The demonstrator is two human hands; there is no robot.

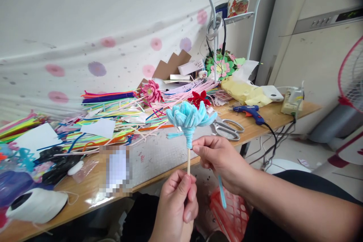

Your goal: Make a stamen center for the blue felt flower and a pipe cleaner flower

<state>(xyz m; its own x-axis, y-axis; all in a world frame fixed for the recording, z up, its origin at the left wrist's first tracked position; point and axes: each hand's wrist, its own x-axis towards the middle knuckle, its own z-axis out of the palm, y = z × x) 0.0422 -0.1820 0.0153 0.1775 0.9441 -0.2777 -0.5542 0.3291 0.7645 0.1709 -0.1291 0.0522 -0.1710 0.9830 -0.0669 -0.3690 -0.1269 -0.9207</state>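
A light-blue pipe-cleaner flower [188,116] stands upright on a thin wooden stick [188,162]. Blue pipe cleaner is wound in coils below its petals, around the top of the stick. My left hand [178,198] grips the stick at its lower part, fingers wrapped round it. Just under the coils, my right hand [217,157] pinches a light-blue pipe cleaner [222,193], whose loose end hangs below the hand. Behind the flower lie a red flower [199,99] and a pink flower [152,91] on the heap of pipe cleaners.
Scissors [228,129] and a blue glue gun [249,112] lie right of the flower on the wooden table [153,187]. Bundles of coloured pipe cleaners [107,106] cover its back. A thread cone [38,205] lies at left. A red basket [231,211] is below; a fan [353,75] stands right.
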